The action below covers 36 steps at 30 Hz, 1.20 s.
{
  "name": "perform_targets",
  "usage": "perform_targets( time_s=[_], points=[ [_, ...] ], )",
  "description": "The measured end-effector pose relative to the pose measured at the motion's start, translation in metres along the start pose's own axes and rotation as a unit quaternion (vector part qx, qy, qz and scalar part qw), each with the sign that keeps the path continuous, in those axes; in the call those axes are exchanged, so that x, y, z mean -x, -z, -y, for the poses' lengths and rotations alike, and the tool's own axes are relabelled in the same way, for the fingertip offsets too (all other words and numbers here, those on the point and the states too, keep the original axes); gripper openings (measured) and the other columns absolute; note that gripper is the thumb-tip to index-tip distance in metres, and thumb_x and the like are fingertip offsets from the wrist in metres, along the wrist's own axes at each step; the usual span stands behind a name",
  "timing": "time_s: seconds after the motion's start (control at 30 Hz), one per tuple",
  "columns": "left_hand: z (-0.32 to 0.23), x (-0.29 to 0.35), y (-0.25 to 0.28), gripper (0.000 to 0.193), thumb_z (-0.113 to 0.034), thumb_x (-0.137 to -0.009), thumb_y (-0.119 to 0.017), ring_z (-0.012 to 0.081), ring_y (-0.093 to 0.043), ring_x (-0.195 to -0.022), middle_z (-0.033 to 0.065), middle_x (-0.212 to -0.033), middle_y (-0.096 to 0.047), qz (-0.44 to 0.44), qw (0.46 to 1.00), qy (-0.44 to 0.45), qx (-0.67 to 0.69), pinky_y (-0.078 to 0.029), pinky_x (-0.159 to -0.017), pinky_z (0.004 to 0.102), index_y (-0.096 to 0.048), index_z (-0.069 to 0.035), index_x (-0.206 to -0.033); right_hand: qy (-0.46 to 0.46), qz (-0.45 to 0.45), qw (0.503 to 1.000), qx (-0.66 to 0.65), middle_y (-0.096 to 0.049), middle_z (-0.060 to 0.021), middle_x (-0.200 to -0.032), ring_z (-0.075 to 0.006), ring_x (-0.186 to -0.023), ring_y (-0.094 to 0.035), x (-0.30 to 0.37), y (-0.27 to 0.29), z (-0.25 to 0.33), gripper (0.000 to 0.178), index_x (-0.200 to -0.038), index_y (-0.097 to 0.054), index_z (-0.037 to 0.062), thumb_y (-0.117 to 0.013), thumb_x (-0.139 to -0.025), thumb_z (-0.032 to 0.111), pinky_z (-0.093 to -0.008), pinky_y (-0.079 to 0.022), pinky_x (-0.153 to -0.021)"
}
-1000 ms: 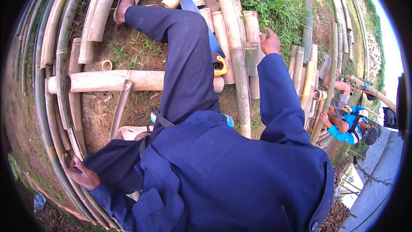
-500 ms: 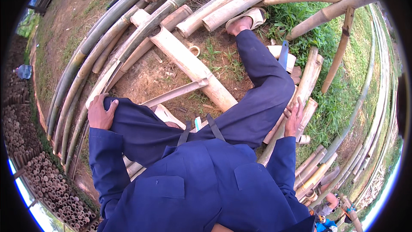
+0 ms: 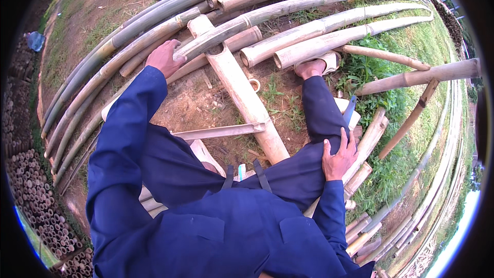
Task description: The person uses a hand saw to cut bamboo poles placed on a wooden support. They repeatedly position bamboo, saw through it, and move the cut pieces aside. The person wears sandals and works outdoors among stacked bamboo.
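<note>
the left hand reaches far left and rests on a long bamboo pole, fingers bent over it; whether it truly grips cannot be told. the right hand lies open and flat on the person's own right thigh, holding nothing. the two hands are well apart.

a thick cut bamboo log lies on bare soil between the hands, running from the far pile toward the near legs. a thin split strip crosses just left of its near end. more long poles arch across the far side. a foot in a sandal rests by cut pole ends. a bamboo frame stands on grass at right. stacked cut ends fill the near left.
</note>
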State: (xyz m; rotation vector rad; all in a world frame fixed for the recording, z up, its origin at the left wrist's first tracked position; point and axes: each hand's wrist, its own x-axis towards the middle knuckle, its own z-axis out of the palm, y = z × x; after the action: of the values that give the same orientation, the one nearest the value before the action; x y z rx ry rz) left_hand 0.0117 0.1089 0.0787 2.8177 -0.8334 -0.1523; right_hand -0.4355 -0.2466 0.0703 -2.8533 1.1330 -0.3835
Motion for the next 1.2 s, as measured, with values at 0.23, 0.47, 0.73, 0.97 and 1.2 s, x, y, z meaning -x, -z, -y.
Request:
perform_targets(
  time_s=[0.23,0.47,0.73,0.97,1.2],
  points=[
    [-0.026,-0.083,-0.080,0.079,-0.051,-0.080,-0.080,0.0364,-0.059,-0.122,0.0211,-0.128,-0.061,-0.008,1.000,-0.002,-0.019,-0.049,-0.104,0.0466,-0.052,-0.001,-0.135,-0.060,-0.099,0.982,-0.147,-0.054,-0.0224,-0.139,-0.0419,-0.130,-0.052,0.002,-0.006,-0.018,0.057,-0.138,-0.058,0.0016,-0.075,-0.086,0.018,-0.0489,-0.041,-0.110],
    [-0.117,-0.183,-0.097,0.075,-0.053,-0.079,-0.078,0.0349,-0.062,-0.117,0.0204,-0.123,-0.063,-0.050,0.997,-0.058,-0.006,-0.048,-0.103,0.0454,-0.054,-0.001,-0.127,-0.050,-0.113,0.984,-0.132,-0.058,-0.0201,-0.132,-0.0395,-0.124,-0.055,-0.004,-0.016,-0.023,0.058,-0.134,-0.060,0.0012,-0.076,-0.081,0.018,-0.0494,-0.041,-0.107],
    [-0.181,-0.255,-0.123,0.074,-0.050,-0.067,-0.087,0.0320,-0.064,-0.113,0.0160,-0.117,-0.067,-0.018,0.995,-0.054,-0.076,-0.047,-0.099,0.0434,-0.057,-0.002,-0.116,-0.100,-0.093,0.982,-0.132,-0.060,-0.0187,-0.129,-0.0375,-0.121,-0.057,-0.011,-0.010,-0.023,0.060,-0.131,-0.062,0.0026,-0.077,-0.077,0.024,-0.0482,-0.040,-0.105],
    [-0.167,-0.282,-0.139,0.069,-0.043,-0.067,-0.088,0.0334,-0.070,-0.109,0.0188,-0.113,-0.071,0.042,0.993,-0.075,-0.078,-0.048,-0.099,0.0443,-0.060,-0.002,-0.115,-0.087,-0.072,0.990,-0.084,-0.059,-0.0180,-0.128,-0.0381,-0.119,-0.056,-0.016,0.002,-0.020,0.063,-0.131,-0.061,0.0031,-0.078,-0.075,0.026,-0.0501,-0.040,-0.106],
    [-0.179,-0.227,-0.028,0.058,-0.044,-0.068,-0.078,0.0387,-0.070,-0.095,0.0243,-0.097,-0.072,0.047,0.993,-0.108,-0.008,-0.049,-0.092,0.0460,-0.062,0.001,-0.100,-0.074,-0.085,0.988,-0.103,-0.058,-0.0172,-0.130,-0.0372,-0.122,-0.054,-0.020,0.006,-0.010,0.064,-0.134,-0.060,0.0054,-0.079,-0.076,0.026,-0.0492,-0.039,-0.107]
  ],
)
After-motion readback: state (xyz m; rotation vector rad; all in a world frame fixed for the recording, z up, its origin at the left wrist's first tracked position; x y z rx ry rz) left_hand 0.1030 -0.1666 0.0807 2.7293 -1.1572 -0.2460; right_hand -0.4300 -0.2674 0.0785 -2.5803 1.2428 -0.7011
